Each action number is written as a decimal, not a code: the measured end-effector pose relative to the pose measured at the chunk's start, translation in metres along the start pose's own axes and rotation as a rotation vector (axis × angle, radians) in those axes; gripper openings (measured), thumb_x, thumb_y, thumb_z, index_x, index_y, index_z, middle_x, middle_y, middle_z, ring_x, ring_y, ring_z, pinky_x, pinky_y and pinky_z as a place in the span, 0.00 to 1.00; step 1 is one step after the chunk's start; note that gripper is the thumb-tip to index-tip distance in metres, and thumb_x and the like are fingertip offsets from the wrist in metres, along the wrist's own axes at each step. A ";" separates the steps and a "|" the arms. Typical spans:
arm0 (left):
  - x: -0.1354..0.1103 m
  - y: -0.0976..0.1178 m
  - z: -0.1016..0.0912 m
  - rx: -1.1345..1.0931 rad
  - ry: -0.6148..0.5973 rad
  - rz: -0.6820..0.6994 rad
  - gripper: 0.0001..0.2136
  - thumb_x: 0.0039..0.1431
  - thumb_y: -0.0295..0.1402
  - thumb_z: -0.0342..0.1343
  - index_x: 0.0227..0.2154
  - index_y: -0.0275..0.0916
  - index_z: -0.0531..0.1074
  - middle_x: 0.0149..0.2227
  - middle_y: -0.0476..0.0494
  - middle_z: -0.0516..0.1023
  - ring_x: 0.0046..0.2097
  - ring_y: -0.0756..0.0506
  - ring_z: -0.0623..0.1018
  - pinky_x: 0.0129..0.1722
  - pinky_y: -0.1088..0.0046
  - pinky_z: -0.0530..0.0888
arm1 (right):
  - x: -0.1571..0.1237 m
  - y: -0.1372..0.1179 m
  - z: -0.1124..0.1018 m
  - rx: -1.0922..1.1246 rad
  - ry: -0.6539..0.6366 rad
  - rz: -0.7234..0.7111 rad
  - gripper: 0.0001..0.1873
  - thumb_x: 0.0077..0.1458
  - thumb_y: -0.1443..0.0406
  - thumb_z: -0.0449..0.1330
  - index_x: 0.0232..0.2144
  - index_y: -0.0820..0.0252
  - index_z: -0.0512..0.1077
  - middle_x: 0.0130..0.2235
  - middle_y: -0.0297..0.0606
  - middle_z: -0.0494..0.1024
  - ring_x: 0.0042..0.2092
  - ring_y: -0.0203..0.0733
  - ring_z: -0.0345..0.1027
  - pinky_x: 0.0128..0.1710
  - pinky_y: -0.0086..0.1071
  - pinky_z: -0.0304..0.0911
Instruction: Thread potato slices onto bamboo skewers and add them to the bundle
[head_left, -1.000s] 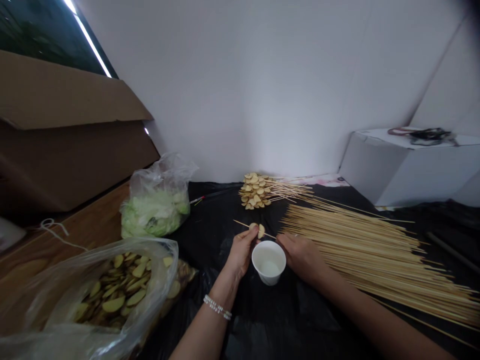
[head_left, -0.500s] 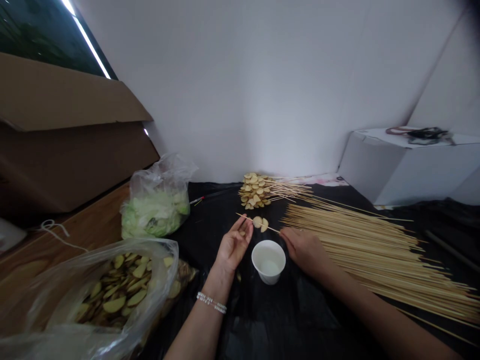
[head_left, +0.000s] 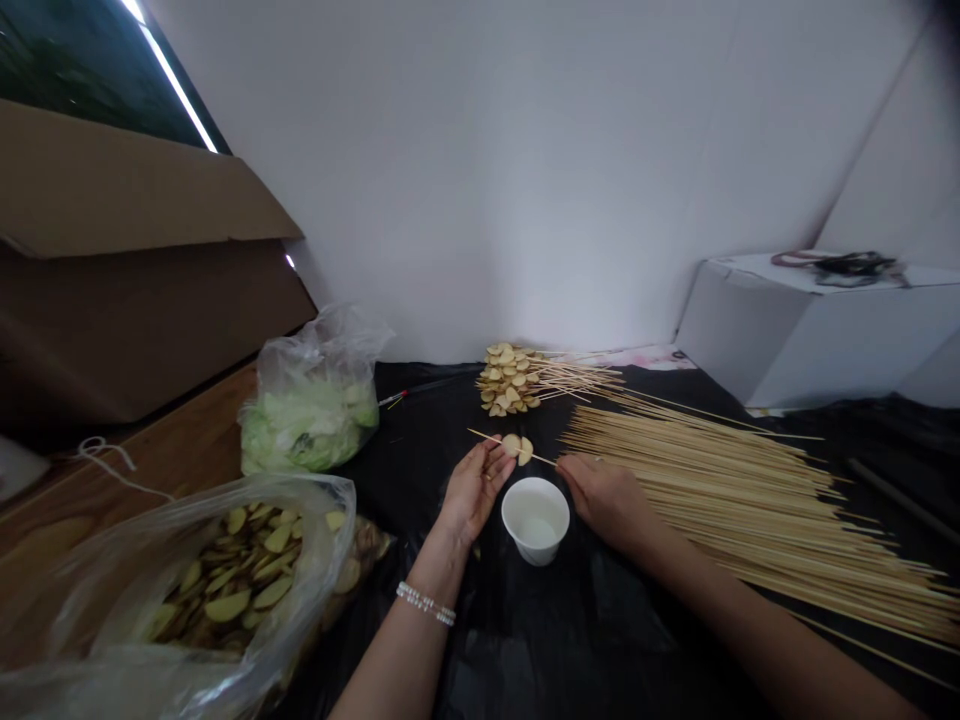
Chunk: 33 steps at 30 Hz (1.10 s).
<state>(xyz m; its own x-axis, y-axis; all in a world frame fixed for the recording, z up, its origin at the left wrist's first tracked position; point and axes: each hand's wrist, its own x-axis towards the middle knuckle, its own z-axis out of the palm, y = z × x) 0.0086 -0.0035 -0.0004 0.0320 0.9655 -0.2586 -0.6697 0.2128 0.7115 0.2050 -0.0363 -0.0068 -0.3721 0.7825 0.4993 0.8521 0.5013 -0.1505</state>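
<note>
Black sheet (head_left: pixel 562 650) is carrying loaded skewers (head_left: pixel 510 378); right hand (head_left: pixel 606 497) is pinching a two-slice stick (head_left: pixel 541 459), can't tell if left hand (head_left: pixel 466 495) is gripping; tons of bare sticks (head_left: pixel 750 510), bagged slices (head_left: pixel 227 606) are waiting.

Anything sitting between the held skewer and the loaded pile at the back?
Nothing visible: only the black sheet shows between the skewer in the right hand and the pile of loaded skewers. The white cup stands on the near side, out of that line.
</note>
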 end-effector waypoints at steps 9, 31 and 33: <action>0.000 -0.003 -0.002 0.053 0.005 -0.015 0.09 0.61 0.24 0.49 0.43 0.31 0.70 0.34 0.36 0.79 0.32 0.49 0.79 0.38 0.73 0.77 | 0.000 0.000 0.001 -0.012 -0.004 -0.028 0.14 0.64 0.66 0.46 0.31 0.60 0.69 0.28 0.35 0.73 0.29 0.36 0.63 0.28 0.31 0.45; 0.002 -0.002 -0.003 0.028 0.033 -0.021 0.09 0.61 0.31 0.52 0.34 0.32 0.74 0.29 0.40 0.79 0.29 0.50 0.78 0.33 0.76 0.77 | -0.001 0.001 0.002 -0.011 -0.006 -0.012 0.14 0.64 0.65 0.46 0.30 0.60 0.68 0.28 0.36 0.73 0.30 0.36 0.63 0.28 0.30 0.45; 0.002 -0.003 -0.002 0.027 0.040 -0.020 0.07 0.59 0.30 0.54 0.32 0.32 0.75 0.28 0.41 0.78 0.28 0.51 0.78 0.32 0.78 0.76 | -0.001 0.001 0.002 -0.008 -0.012 -0.010 0.14 0.64 0.65 0.46 0.30 0.60 0.68 0.28 0.36 0.73 0.30 0.36 0.63 0.28 0.30 0.45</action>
<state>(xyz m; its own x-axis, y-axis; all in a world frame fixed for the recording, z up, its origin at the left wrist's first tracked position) 0.0086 -0.0027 -0.0044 0.0149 0.9542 -0.2989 -0.6490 0.2367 0.7231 0.2049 -0.0356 -0.0092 -0.3849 0.7817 0.4907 0.8514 0.5060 -0.1383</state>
